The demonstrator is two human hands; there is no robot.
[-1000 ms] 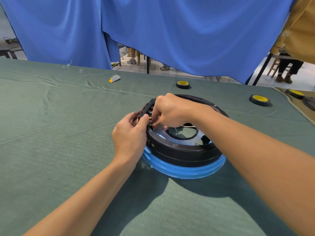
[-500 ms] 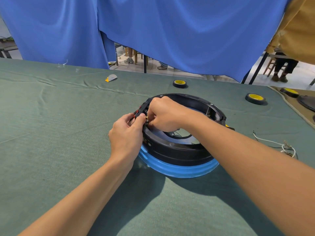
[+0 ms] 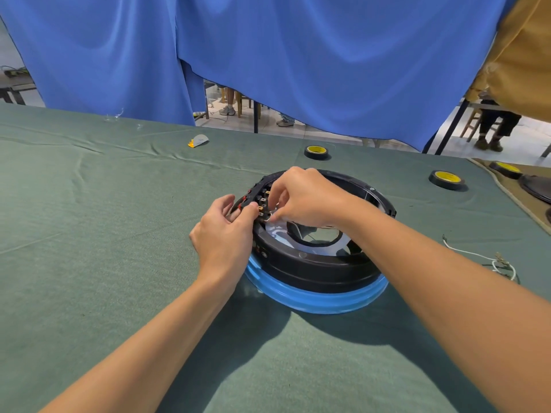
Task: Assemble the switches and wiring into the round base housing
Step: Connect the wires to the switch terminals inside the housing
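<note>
The round housing [image 3: 316, 263], black on a blue ring, sits mid-table on the green cloth [image 3: 89, 234]. At its left rim the left hand [image 3: 223, 234] pinches the switch block [image 3: 258, 198], and the right hand [image 3: 307, 198] pinches a small terminal [image 3: 269, 215] against it. A loose white wire [image 3: 489, 260] lies right.

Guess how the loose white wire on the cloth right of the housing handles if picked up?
Probably floppy: the white wire lies in loose curls on the green cloth. Likely very light, being thin. Its bare-looking ends may snag the fabric.
</note>
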